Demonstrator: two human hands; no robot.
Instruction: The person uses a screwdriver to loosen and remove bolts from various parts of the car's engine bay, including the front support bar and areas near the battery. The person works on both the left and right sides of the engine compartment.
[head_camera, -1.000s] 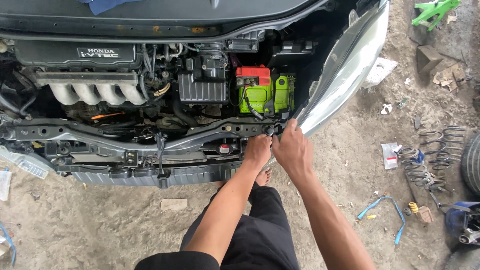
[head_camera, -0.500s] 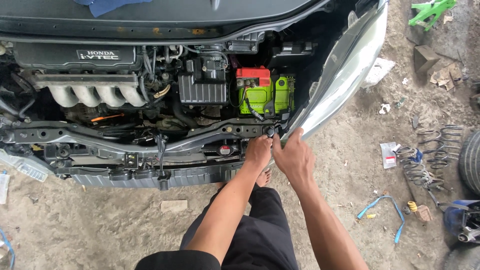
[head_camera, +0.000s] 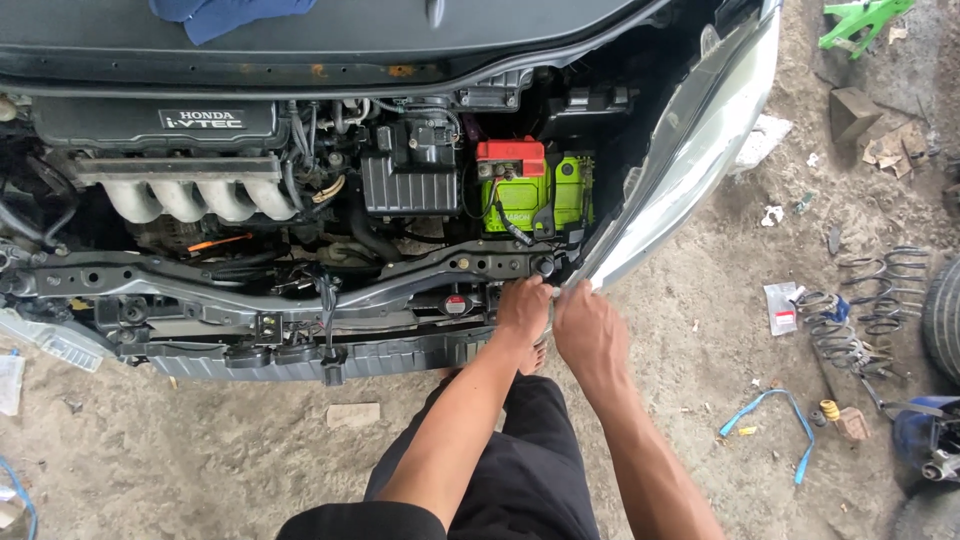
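You have two hands at the front of one open engine bay. Your left hand rests on the metal crossbar, fingers curled down over its right end, just below a black bolt head; whether they pinch anything you cannot tell. Your right hand sits just beside it, fingers drawn together and pointing up toward the lower tip of the headlight, touching its edge.

The headlight is one long, clear lens. Its long axis runs diagonally, from the upper right corner of the view down to the left, ending at your fingertips.

Both forearms reach forward and upward from your body, nearly parallel, the left angling slightly right.

Behind the crossbar sits one green battery with a red cap. Four pale intake pipes curve at the left. On the dirt floor to your right lie coil springs and one blue strap.
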